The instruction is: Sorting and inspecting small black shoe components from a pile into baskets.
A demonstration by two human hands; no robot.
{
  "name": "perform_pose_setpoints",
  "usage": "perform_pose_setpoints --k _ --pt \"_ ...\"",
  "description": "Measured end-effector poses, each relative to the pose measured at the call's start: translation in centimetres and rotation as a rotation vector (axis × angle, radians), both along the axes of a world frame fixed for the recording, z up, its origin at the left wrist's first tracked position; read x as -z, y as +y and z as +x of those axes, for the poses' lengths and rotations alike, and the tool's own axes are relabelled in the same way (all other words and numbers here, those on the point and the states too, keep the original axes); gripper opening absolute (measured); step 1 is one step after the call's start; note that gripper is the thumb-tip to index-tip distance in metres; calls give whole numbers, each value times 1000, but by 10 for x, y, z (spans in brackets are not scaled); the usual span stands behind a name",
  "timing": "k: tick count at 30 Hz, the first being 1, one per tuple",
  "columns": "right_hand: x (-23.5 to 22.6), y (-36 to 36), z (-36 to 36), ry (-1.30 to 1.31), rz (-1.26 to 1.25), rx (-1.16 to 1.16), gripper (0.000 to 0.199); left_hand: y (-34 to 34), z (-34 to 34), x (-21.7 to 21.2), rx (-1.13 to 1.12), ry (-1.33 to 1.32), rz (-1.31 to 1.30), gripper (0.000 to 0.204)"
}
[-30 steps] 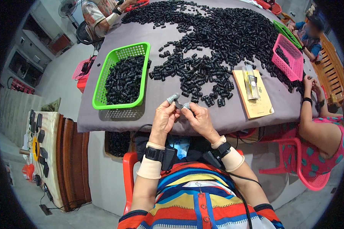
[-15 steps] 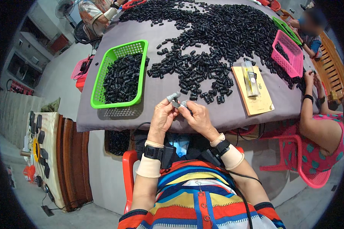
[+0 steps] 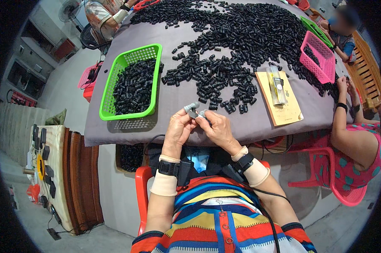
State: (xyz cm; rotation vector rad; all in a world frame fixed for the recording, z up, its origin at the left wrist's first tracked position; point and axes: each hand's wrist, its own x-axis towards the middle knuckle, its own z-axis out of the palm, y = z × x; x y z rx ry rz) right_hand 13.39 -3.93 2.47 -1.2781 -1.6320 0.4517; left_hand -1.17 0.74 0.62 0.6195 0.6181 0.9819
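Observation:
In front of my chest, at the table's near edge, my two hands meet. My left hand [image 3: 178, 130] is closed, its thumb and fingertips pinching a small black part [image 3: 193, 113]. Close beside it my right hand [image 3: 217, 131] is also closed, thumb against forefinger at the same part. Whether it holds a small tool as well is hidden by the fingers. Silvery grey wraps cover a fingertip on each hand. Just beyond my fingers lies a spread of loose black cylindrical parts [image 3: 224, 80], heaped more thickly toward the far side.
At left on the grey-covered table [image 3: 177, 36] stands a green basket [image 3: 102, 101] of black parts. A tan booklet [image 3: 287, 116] with a clear plastic case [image 3: 277, 90] lies at right, short of a pink basket [image 3: 315, 40]. Co-workers sit at right and far left.
My hands stay together in nearly the same place, with only a slight shift of the fingers around the black part. The whole view has moved a little.

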Motion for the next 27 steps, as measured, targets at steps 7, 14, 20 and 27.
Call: perform_pose_setpoints --k 7,14,20,27 --pt "-2 0 0 10 -16 -15 23 -1 -1 -3 -5 10 -11 27" --pt "-2 0 0 -16 -4 -4 24 1 -3 2 24 -35 -4 29" --pt "-1 1 -2 -29 4 -2 22 1 -4 2 39 -42 -3 27" --pt "-1 2 -2 -40 17 6 22 0 -1 -2 25 -18 6 25"
